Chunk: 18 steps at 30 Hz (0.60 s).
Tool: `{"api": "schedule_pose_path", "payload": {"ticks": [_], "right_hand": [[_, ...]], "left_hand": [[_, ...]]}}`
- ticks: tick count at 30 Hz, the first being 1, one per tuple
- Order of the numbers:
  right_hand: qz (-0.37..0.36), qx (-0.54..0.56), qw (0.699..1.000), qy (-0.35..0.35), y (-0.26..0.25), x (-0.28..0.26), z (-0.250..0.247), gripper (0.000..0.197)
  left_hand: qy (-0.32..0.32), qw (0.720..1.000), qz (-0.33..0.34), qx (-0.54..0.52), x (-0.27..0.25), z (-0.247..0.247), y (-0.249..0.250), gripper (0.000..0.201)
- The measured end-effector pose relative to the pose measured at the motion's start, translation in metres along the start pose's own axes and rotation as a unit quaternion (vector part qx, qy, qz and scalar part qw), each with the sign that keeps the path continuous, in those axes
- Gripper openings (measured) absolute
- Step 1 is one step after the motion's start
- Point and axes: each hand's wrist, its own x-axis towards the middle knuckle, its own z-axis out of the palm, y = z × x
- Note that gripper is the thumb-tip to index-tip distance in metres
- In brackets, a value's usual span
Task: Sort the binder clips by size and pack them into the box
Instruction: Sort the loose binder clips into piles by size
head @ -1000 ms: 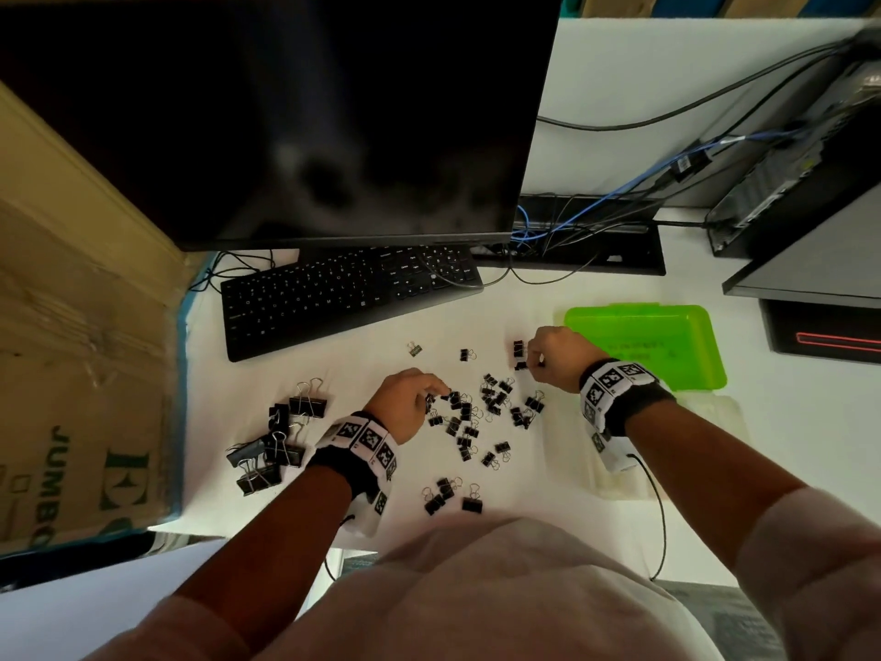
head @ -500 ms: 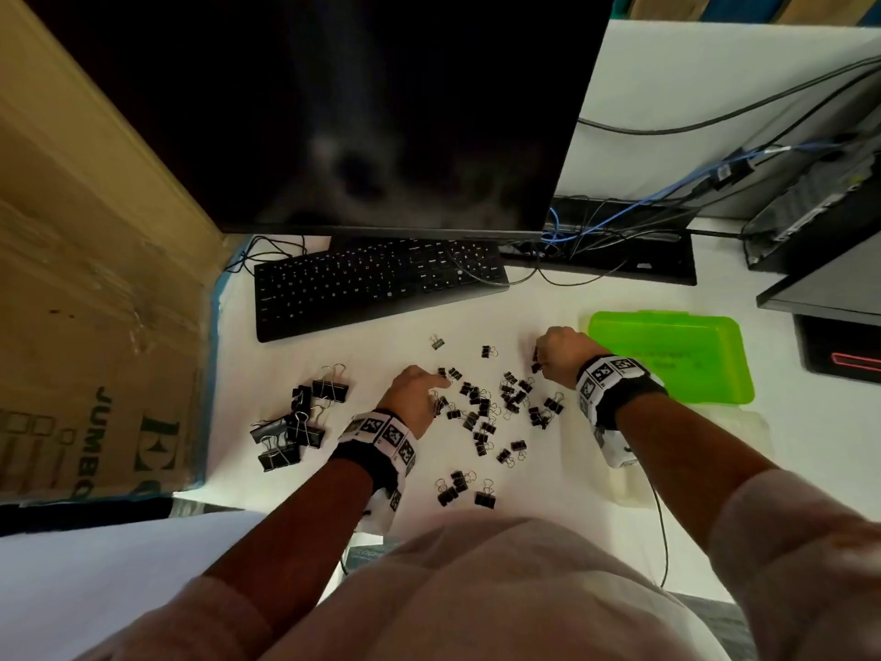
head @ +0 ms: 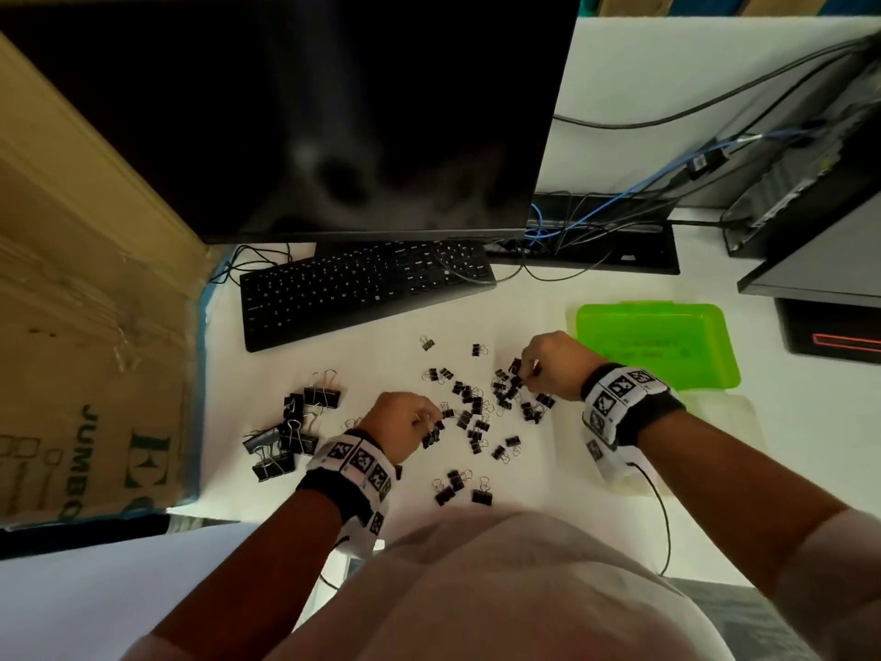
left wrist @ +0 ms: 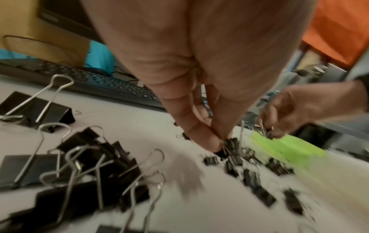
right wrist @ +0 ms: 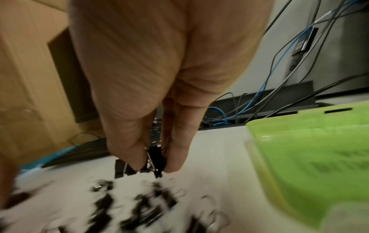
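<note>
- My left hand pinches a small binder clip between thumb and fingertips, low over the scattered small clips mid-bench.
- My right hand pinches a few small clips at the right end of that scatter, just beside the green box.
- The large clips lie heaped toward the left edge of the bench, near a cardboard carton.
- A black keyboard sits toward the far edge.

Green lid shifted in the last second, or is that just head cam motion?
No. The green lid sits at the same offset from the keyboard right end as before; only the view shifted.
</note>
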Motion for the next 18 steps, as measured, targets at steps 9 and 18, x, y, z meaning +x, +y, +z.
{"api": "schedule_pose_path", "payload": {"ticks": [9,18], "right_hand": [[-0.118,-0.023,0.981,-0.150,-0.052,-0.057,0.077,0.015],[-0.133,0.007,0.981,-0.137,-0.046,-0.062,0.071,0.017]], "left_hand": [[-0.071,0.992,0.043,0.099,-0.023,0.044,0.003,0.023],[0.013,0.996,0.051,0.076,-0.015,0.034,0.008,0.025]]}}
